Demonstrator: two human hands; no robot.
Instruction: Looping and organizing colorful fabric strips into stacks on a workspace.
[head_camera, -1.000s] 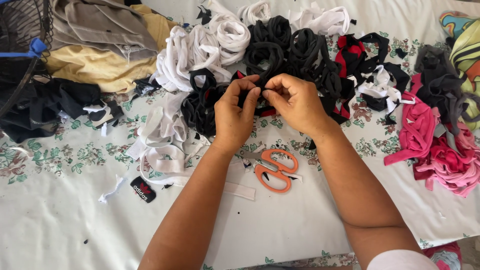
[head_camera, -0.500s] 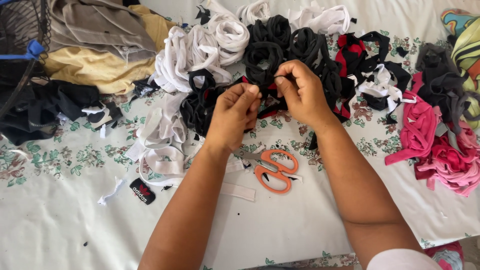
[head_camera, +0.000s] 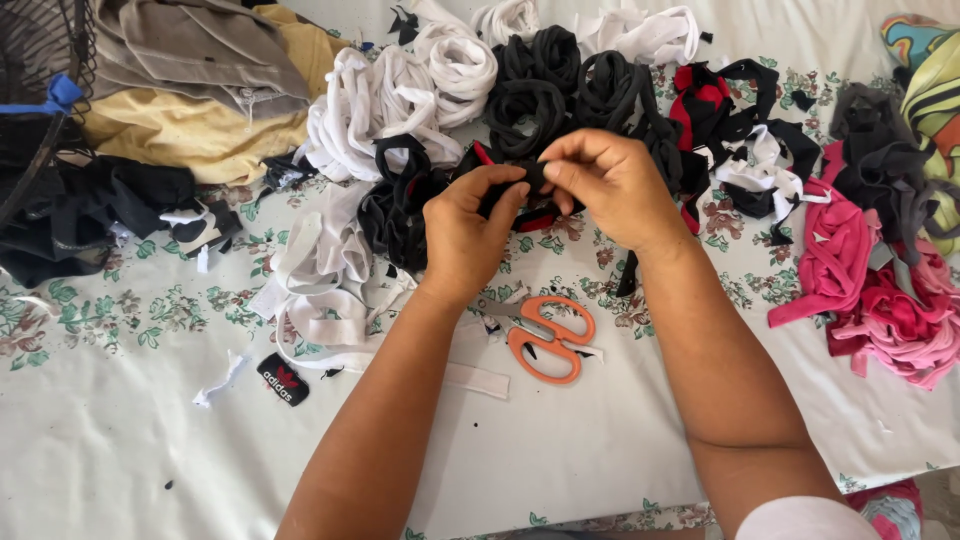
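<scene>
1. Black fabric strip (head_camera: 528, 190): at table centre, pinched between both hands, with a red-and-black bundle just beneath.
2. Left hand (head_camera: 468, 225): fingers closed on the strip's near end.
3. Right hand (head_camera: 610, 185): fingertips closed on the same strip, touching the left.
4. Orange scissors (head_camera: 545, 335): at 6 o'clock of the hands, lying unused.
5. Sorted heaps: white strips (head_camera: 380, 100) at 10 o'clock, black loops (head_camera: 570, 85) at 12, pink strips (head_camera: 880, 290) at 3.
6. Progress, judged: many strips already cut; uncut garments (head_camera: 190, 90) at 10 o'clock remain.
</scene>
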